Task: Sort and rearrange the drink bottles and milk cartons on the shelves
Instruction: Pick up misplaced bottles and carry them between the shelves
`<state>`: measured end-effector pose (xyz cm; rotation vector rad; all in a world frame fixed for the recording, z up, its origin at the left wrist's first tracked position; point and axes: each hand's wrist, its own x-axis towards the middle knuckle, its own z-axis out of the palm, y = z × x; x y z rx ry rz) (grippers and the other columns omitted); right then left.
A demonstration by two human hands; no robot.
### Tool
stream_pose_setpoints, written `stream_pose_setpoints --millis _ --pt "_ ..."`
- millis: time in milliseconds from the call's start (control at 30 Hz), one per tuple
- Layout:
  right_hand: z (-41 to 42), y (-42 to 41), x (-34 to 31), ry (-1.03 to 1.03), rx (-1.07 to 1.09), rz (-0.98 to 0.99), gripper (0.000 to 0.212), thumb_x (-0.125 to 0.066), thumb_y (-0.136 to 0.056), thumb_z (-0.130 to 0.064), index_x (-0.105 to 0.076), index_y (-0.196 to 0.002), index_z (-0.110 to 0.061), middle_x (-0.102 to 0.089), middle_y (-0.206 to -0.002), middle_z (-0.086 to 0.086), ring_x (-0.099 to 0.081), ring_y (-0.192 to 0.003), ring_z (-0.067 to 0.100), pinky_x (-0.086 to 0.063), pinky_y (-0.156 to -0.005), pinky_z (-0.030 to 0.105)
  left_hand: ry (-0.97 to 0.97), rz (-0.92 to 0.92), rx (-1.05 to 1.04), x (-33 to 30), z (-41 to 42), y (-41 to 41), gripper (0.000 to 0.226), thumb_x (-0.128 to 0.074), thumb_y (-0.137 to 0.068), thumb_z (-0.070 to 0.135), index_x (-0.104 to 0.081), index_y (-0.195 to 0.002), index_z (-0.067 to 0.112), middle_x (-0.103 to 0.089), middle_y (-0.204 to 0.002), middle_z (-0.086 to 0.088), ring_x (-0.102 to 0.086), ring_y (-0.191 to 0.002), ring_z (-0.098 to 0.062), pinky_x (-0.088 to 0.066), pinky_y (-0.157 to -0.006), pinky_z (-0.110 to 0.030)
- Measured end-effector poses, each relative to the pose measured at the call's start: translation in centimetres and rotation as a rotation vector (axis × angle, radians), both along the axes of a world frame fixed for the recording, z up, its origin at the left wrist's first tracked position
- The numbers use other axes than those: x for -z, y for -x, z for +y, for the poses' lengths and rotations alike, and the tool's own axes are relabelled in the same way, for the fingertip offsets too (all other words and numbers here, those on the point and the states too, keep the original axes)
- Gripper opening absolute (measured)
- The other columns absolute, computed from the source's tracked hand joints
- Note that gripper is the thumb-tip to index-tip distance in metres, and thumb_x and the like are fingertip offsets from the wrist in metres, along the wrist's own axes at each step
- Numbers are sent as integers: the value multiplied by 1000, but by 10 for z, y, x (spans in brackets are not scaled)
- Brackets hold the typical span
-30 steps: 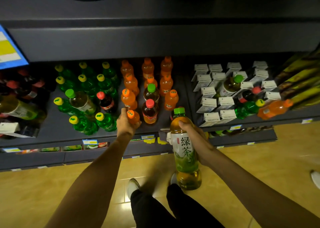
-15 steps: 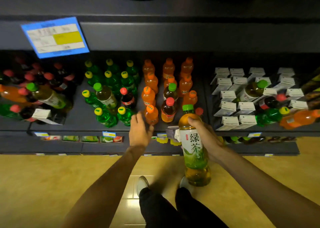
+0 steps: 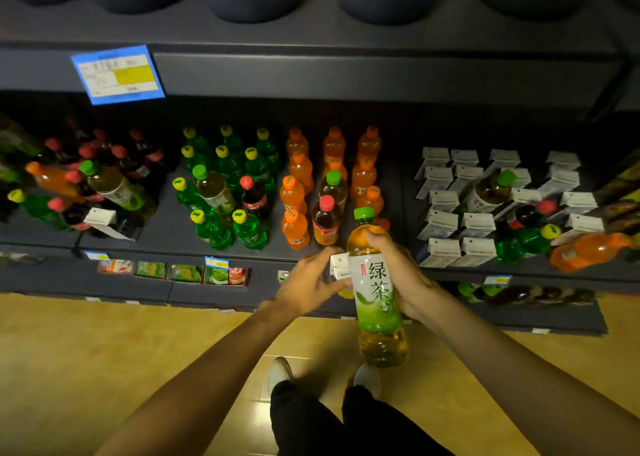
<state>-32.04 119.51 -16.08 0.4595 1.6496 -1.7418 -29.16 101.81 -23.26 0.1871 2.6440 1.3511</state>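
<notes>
1. The right hand has its grip wrapped round the upper body of a green tea bottle, thumb over the shoulder just below the green cap. The bottle's long axis runs from cap, pointing away toward the shelf, to base, hanging toward the person over the floor.

2. The left hand sits just left of that grip, its fingers on a small white milk carton pressed against the bottle's left side. Whether this grip has closed round the carton or only touches it, I cannot tell; the right hand may also be steadying the carton, which is hidden behind the bottle.

3. The relation that matters: the carton lies at the left edge of the right grip, between the two hands, so the left hand is the nearer one to take it.

4. Both held things hover in front of the shelf lip, just nearer than the front orange bottles.

5. From the grips, the block of milk cartons lies up and to the right, on the right hand's side; other green tea bottles stand scattered, one ahead among the orange rows, one ahead-left among the green soda bottles.

6. My reading: the carton belongs to the right, so carrying it there with the left hand would mean crossing in front of the bottle.
</notes>
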Motion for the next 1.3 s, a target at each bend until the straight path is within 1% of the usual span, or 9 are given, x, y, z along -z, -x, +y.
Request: stream_pose_setpoints --millis 100,200,300,400,567,800,933,1067,1300 --pt "18 4 -5 -1 42 31 61 -74 -57 -60 -67 -100 -17 -74 -86 15 -70 -76 28 -55 -80 44 -196 -159 -110 -9 19 -1 45 -76 -83 26 -56 -120 11 -66 -96 12 -62 -86 6 -49 -72 -17" --pt "41 13 -10 9 104 19 68 -77 -59 -59 -68 -107 -12 -72 -85 16 -70 -73 27 -57 -72 39 -503 -411 -300 -20 38 4 33 -72 -87 15 -53 -114 14 -69 -100 -2 -67 -89 -9 -56 -81 -28" --pt "61 21 -12 51 117 -12 85 -76 -58 -62 -66 -117 -2 -69 -82 18 -67 -65 27 -56 -57 31 -780 -667 -475 -36 53 10 28 -58 -93 19 -55 -120 11 -70 -98 -11 -67 -86 -22 -53 -89 -44" --pt "72 26 -11 68 159 -12 100 -79 -49 -68 -64 -119 2 -66 -90 22 -66 -65 29 -55 -59 34 -926 -783 -499 -47 64 13 43 -48 -94 47 -67 -106 10 -70 -103 -16 -65 -98 -31 -47 -99 -48" --pt "75 29 -6 89 182 -25 71 -64 -76 -63 -68 -109 0 -69 -86 19 -65 -64 28 -56 -62 32 -924 -804 -539 -46 73 18 85 -42 -84 76 -67 -122 5 -66 -121 -24 -61 -114 -41 -45 -104 -53" --pt "37 27 3 88 93 -71 73 -68 -70 -67 -70 -102 -2 -68 -86 21 -64 -59 28 -54 -57 31 -868 -798 -681 -37 38 -9 95 -48 -58 95 -63 -97 9 -65 -92 -21 -66 -71 -27 -55 -74 -37" --pt "0 23 5 61 15 -96 100 -73 -55 -72 -62 -121 3 -66 -87 21 -64 -62 28 -54 -55 31 -895 -761 -864 -38 6 -36 64 -40 -89 70 -60 -75 11 -64 -69 -14 -62 -61 -25 -52 -71 -36" --pt "-42 15 1 89 -99 -92 101 -75 -55 -68 -59 -128 0 -65 -81 15 -62 -60 24 -53 -55 28 -925 -712 -1007 -42 -28 -65 59 -40 -91 68 -59 -72 15 -62 -66 -10 -61 -59 -23 -51 -72 -36" --pt "-120 -2 -14 117 -222 -92 62 -56 -86 -60 -64 -97 0 -60 -69 13 -58 -48 21 -50 -46 25 -1026 -613 -1085 -54 -96 -104 54 -34 -95 58 -47 -63 17 -51 -53 -5 -51 -43 -15 -44 -51 -25"
